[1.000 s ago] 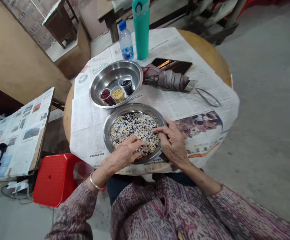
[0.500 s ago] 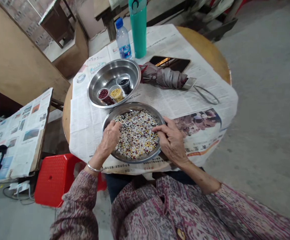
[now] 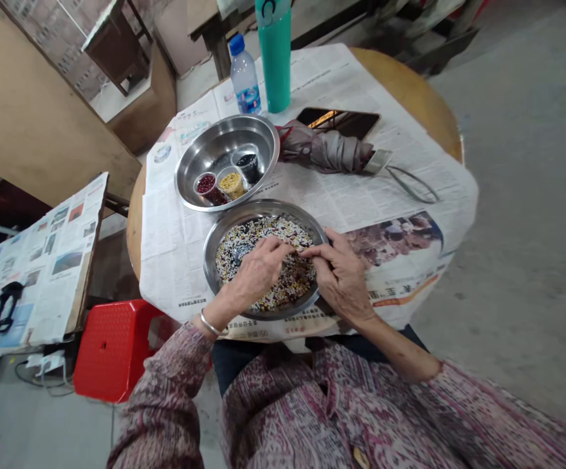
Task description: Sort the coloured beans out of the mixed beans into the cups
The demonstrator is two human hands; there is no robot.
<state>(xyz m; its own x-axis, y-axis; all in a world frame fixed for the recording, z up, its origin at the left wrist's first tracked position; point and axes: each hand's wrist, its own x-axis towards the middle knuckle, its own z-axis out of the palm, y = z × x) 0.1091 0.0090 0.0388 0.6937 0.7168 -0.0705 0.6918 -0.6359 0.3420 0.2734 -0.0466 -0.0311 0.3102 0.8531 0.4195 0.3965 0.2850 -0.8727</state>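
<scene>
Close to the near edge of the newspaper-covered desk (image 3: 165,228), a shallow steel pan (image 3: 210,260) holds mixed grains (image 3: 243,238) in white, yellow, dark red and black, spread across its bottom. The left hand (image 3: 260,270) reaches over the pan's near side, palm down, with its fingers bent and bunched toward the thumb just above the grains. The right hand (image 3: 341,280) is at the pan's right rim, its index finger stretched inward over the grains and the thumb drawn close beneath it. The fingertips of both hands come near each other; whether either pinches a grain is too small to tell.

Behind the pan, toward the desk's far left edge, a deeper steel bowl (image 3: 204,153) carries three clear cups, standing close together: a cup of dark red beans (image 3: 207,185), a cup of yellow grains (image 3: 232,184) and a cup of black grains (image 3: 248,166). Near the far edge stand a blue-capped water bottle (image 3: 246,81) and a teal bottle (image 3: 276,65). A folded grey umbrella (image 3: 329,150) lies right of the bowl, with a dark flat device (image 3: 346,122) just beyond it.
</scene>
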